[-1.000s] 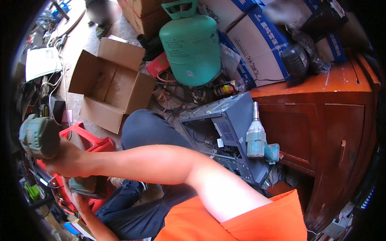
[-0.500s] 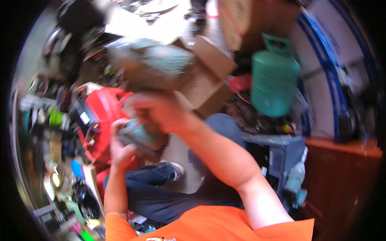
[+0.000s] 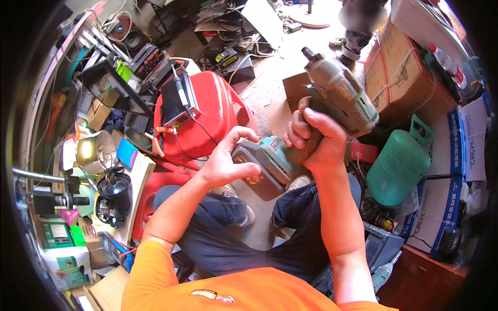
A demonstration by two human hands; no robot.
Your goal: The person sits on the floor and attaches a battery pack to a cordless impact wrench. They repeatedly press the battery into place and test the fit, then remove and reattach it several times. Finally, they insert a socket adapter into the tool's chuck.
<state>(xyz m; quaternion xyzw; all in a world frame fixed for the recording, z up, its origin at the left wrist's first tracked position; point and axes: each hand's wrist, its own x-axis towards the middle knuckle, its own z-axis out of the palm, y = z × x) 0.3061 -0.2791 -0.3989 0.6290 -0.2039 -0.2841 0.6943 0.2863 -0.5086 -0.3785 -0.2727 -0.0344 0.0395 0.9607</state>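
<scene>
A worn, dirty teal cordless impact wrench (image 3: pixel 345 96) is held up in front of me, its nose toward the far side and its battery end toward my left hand. My right hand (image 3: pixel 326 136) is wrapped round its handle. With thumb and fingers, my left hand (image 3: pixel 225 161) grips the dark battery pack (image 3: pixel 267 187) at the foot of the handle. The handle's middle is partly hidden by my right fingers.
A red plastic stool (image 3: pixel 210 98) at the left carries a black soldering station (image 3: pixel 179 98) with a corded iron. A green gas cylinder (image 3: pixel 399 166) and boxes stand at the right. An open carton (image 3: pixel 293 90) lies behind the wrench. Cluttered shelves line the left; a person stands far off.
The wrench and both hands now sit farther right in the view, and the tool has turned, its nose pointing up the picture. The blur of motion is gone. The surroundings have shifted with my head.
</scene>
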